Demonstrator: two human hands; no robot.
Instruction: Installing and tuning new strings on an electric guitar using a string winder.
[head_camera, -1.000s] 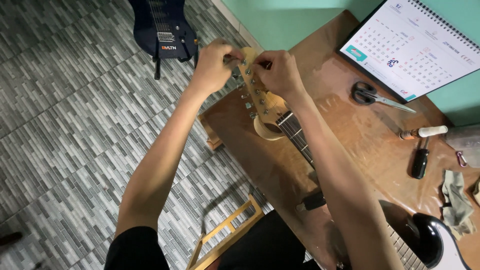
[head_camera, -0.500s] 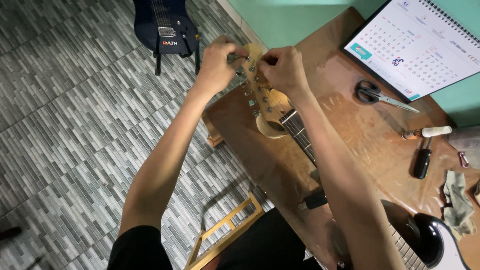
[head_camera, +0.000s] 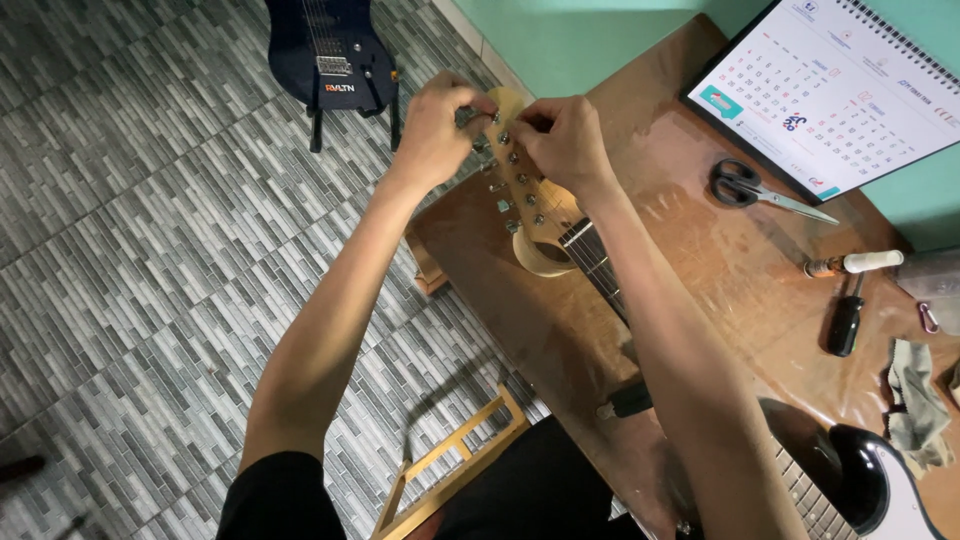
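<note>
Currently left hand (head_camera: 432, 125) pinches a tuner, right hand (head_camera: 562, 140) grips the top of the pale wooden guitar headstock (head_camera: 520, 185) overhanging the brown wooden table (head_camera: 680, 260)'s edge. Tuning progress can't be judged; black-handled scissors (head_camera: 745, 188) unused nearby.

Grey patterned tile floor (head_camera: 130, 250) on the left, a teal wall (head_camera: 560, 35) far off — brown wooden surface (head_camera: 690, 260) on the right.

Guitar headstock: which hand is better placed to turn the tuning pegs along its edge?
Probably the left hand: it sits on the peg side of the headstock, fingers at the pegs. The right hand is over the face.
</note>
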